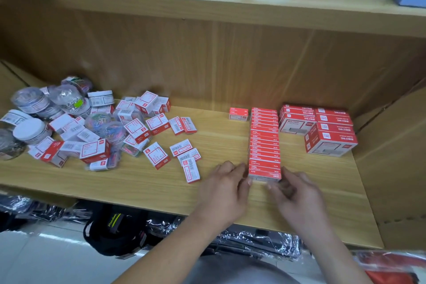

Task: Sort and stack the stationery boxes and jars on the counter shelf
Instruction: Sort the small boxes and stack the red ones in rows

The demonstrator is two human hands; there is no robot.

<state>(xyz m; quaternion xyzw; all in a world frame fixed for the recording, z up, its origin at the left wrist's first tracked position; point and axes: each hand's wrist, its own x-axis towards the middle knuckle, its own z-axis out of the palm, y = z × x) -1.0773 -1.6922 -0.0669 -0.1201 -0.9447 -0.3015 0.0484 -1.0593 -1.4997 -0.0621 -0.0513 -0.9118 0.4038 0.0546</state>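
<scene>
Wood-grain counter shelf [161,191] holds a neat row of red staple boxes [264,140] at mid-right. Left hand [221,184] and right hand [297,191] pinch the nearest staple box [265,171] by its sides. It should be pushed flush against the row, edges squared, before anyone reaches for the loose pile of boxes and jars [92,136].

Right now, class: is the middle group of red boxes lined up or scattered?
Lined up: the red boxes form one straight row, touching side to side.
</scene>
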